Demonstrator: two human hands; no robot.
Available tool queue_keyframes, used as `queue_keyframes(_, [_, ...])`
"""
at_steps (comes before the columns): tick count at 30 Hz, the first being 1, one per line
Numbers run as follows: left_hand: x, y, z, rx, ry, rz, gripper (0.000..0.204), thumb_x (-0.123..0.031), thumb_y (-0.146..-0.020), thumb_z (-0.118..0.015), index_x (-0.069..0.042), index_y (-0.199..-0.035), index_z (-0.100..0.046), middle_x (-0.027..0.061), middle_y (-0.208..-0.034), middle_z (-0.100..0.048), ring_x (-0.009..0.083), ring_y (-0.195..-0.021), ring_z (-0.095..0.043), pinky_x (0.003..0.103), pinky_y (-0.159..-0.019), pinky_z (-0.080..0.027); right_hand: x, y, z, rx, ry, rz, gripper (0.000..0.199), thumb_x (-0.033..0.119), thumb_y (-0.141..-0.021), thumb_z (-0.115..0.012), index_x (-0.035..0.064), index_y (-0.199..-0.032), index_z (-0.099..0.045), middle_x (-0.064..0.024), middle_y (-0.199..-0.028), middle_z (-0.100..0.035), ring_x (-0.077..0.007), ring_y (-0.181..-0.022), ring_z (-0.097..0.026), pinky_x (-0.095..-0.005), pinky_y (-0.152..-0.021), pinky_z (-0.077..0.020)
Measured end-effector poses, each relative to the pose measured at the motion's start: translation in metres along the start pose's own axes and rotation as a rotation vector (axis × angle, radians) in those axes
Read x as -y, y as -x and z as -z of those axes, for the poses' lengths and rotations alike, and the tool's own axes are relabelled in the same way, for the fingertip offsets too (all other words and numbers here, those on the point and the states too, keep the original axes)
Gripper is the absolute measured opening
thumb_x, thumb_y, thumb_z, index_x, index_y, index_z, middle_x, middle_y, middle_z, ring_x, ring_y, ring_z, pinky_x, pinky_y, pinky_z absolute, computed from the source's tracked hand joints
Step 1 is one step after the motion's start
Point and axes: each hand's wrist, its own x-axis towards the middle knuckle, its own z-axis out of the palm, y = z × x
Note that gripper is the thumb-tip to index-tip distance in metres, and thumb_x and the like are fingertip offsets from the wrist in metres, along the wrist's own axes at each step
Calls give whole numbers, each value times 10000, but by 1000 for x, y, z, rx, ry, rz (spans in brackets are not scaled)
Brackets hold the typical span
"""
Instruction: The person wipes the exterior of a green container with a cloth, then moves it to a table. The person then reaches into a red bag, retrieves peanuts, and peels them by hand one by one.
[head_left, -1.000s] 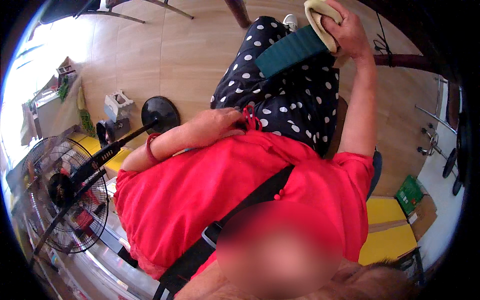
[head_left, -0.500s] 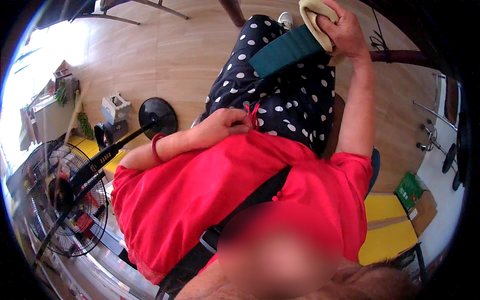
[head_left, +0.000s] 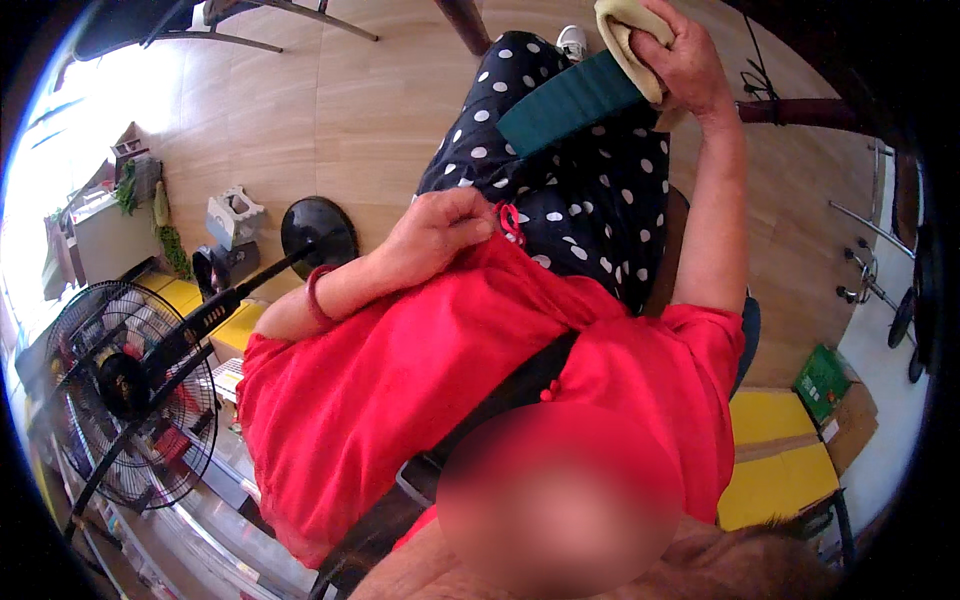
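Observation:
My right hand (head_left: 692, 68) is closed around a folded cream cloth (head_left: 632, 48), fingers curled into its fold. Under the cloth extends a dark green, ribbed, box-like object (head_left: 575, 103), lying across my lap; its far end is hidden by cloth and hand. My left hand (head_left: 435, 232), with a red bangle (head_left: 316, 298) on the wrist, pinches the lower hem of my red shirt (head_left: 400, 370) at the waist. Beside its fingertips a red looped cord (head_left: 511, 222) hangs over my black trousers with white dots (head_left: 560, 200).
A black standing fan (head_left: 128, 385) is at the left, its round base (head_left: 320, 238) on the wooden floor. Near it sits a grey-white plastic stool (head_left: 236, 217). Dark table legs (head_left: 465, 25) rise ahead. Yellow boxes (head_left: 785, 480) and a green carton (head_left: 823, 383) are at the right.
My left hand has lifted slightly forward, drawing the shirt hem out with it, and more of the red cord shows. The right hand, cloth and green object have barely shifted.

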Motion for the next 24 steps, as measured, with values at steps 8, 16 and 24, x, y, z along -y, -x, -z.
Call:
queue_keyframes(8, [-17,-14,3,-98,253,-213,102,-103,-899,-536,-17,-853,-565,1,-843,-560,78,-780,-478,232,-702,-401,20,8,7,52,64,-130,325,196,-757,-602,33,-1038,-627,-135,-941,-665,-245,-870,-633,-338,-786,-491])
queue_keyframes(16, [5,-17,24,400,-525,102,278,-244,-876,-558,7,-992,-580,157,-904,-608,278,-858,-583,355,-762,-460,-3,6,-5,71,127,-109,349,220,-759,-633,38,-1056,-608,-128,-901,-659,-238,-805,-640,-330,-722,-487])
queue_keyframes(24, [-26,-7,15,467,-629,22,521,-480,-926,-423,-13,-1130,-531,153,-986,-598,231,-911,-563,337,-800,-445,-2,15,2,98,14,-125,365,330,-751,-623,139,-1062,-630,-128,-880,-664,-282,-785,-636,-358,-723,-495])
